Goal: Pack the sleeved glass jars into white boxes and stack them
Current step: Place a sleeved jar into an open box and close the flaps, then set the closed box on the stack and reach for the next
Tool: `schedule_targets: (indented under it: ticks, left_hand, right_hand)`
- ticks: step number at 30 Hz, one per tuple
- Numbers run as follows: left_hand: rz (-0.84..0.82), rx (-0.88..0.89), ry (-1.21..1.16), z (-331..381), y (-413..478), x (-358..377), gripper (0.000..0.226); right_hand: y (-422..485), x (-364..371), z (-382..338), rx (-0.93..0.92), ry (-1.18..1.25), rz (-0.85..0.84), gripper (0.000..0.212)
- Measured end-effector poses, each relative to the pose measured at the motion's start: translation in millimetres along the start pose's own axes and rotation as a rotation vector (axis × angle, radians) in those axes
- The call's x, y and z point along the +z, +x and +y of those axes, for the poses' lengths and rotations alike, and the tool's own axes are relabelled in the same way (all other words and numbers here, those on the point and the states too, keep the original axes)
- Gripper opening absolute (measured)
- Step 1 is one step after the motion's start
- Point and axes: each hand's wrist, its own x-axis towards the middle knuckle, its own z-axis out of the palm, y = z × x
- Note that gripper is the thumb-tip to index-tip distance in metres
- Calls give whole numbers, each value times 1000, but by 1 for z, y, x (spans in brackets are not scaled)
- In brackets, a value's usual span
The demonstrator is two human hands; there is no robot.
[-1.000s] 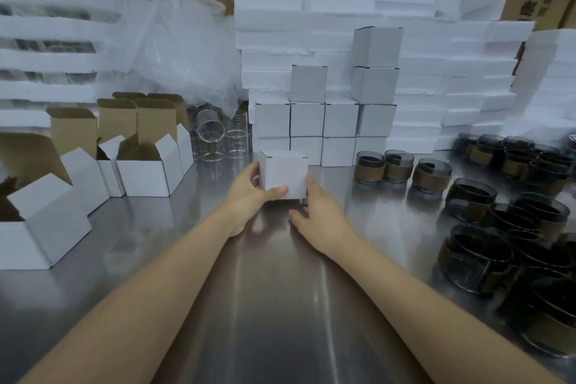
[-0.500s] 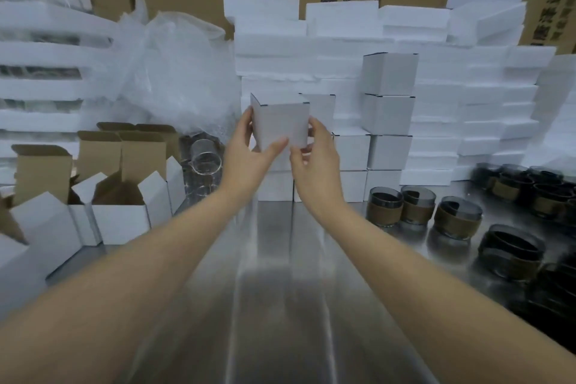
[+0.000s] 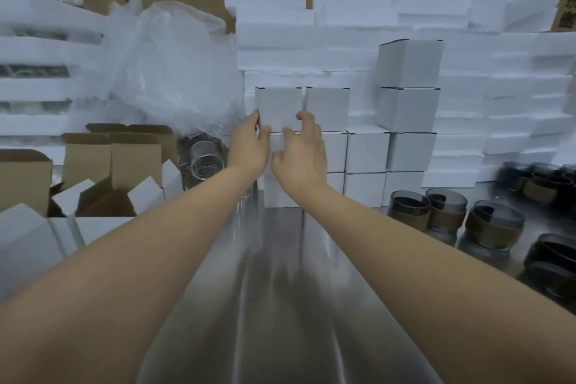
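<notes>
Since half a second ago the closed white box point(image 3: 278, 109) has travelled from mid-air in front of the stack to the top of the leftmost column of stacked white boxes point(image 3: 367, 151), and both arms have stretched further forward with it.

Head view: both forearms reach out straight over the steel table point(image 3: 280, 305), converging at the stack. The left hand point(image 3: 249, 146) has its palm turned inward, its fingers curled against the box's left edge and its thumb pressed on the lower front face. The right hand point(image 3: 300, 154) is raised at the wrist with its fingers bent and spread loosely; its fingertips touch the box's lower right front corner, so the two hands clasp the box between them. The box stands upright, touching its neighbour point(image 3: 327, 107) on the right and resting on the box below. Sleeved glass jars point(image 3: 436, 212) stand on the table to the right, well apart from the hands. Open empty boxes point(image 3: 124, 184) sit to the left.
</notes>
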Motion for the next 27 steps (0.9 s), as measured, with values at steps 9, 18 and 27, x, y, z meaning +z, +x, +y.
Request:
schedule_targets:
  ticks: [9,18,27]
  left_hand:
    - [101,213,604,6,-108,-52,43]
    - [213,-73,467,18,-185,-102,32]
    - [170,-389,393,-2,-180,-121,48]
  right_hand:
    - [-107,-27,-4,43,133,-247,51]
    - [-188,-80,7,192,408,-441,25]
    - [-195,-92,5,219,510,-408,26]
